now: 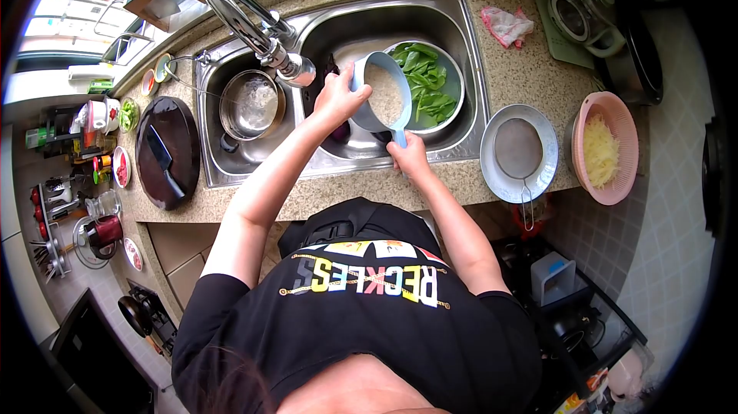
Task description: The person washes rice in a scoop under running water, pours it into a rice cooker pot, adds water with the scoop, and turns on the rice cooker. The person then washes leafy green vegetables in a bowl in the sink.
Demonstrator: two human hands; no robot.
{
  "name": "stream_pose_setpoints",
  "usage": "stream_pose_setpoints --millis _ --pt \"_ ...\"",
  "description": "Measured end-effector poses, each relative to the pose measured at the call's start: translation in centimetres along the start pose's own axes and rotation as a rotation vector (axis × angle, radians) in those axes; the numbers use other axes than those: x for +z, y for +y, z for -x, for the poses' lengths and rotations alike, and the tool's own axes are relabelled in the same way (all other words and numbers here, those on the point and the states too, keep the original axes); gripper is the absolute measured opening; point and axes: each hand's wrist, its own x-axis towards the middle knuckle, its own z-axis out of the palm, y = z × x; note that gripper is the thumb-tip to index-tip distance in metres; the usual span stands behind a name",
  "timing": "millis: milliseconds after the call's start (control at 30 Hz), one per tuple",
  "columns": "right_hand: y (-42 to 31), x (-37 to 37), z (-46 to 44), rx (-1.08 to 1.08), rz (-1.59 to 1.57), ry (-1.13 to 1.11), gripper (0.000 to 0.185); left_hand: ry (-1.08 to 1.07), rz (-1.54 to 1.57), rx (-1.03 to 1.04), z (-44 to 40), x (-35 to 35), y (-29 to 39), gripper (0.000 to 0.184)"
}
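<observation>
Over the large basin of the steel sink (470, 68), both hands hold a light blue, round water scoop (357, 116). My left hand (338, 99) is closed on its far left rim. My right hand (410, 156) is wrapped around its handle. The scoop is tilted; its inside looks pale beige, and I cannot tell what is in it. Just right of it, a white bowl (460, 99) of green leaves (423, 79) sits in the basin, partly covered by the scoop. A dark purple vegetable (340, 132) shows beneath my left wrist.
The faucet (296, 69) hangs over the divider, with a metal pot (250, 106) in the smaller basin. Left is a dark chopping board (157, 183) with a knife (161, 154). Right are a bowl (492, 172) holding a strainer (517, 149) and a pink colander (626, 156) of pale shreds (600, 152).
</observation>
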Motion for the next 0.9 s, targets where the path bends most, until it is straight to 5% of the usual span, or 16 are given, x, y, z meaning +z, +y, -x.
stream_pose_setpoints --millis 300,467,600,700,900 --pt "-0.2 0.1 0.3 -0.015 -0.001 0.003 0.013 -0.017 0.146 0.054 -0.5 0.5 -2.6 0.077" --pt "-0.4 -0.2 1.6 -0.073 0.045 -0.032 0.017 -0.114 0.675 0.078 1.0 -0.1 -4.1 0.071" --pt "-2.8 -0.8 4.2 -0.099 -0.080 -0.228 0.028 -0.257 0.978 -0.093 2.4 -0.8 -4.6 0.064" --pt "-4.8 -0.5 6.8 0.060 -0.228 -0.324 0.038 -0.287 1.011 -0.090 3.5 -1.5 -3.7 0.062" --pt "-7.0 -0.1 11.2 -0.014 -0.230 -0.156 0.031 -0.501 1.102 -0.033 4.1 -1.8 -3.8 0.059"
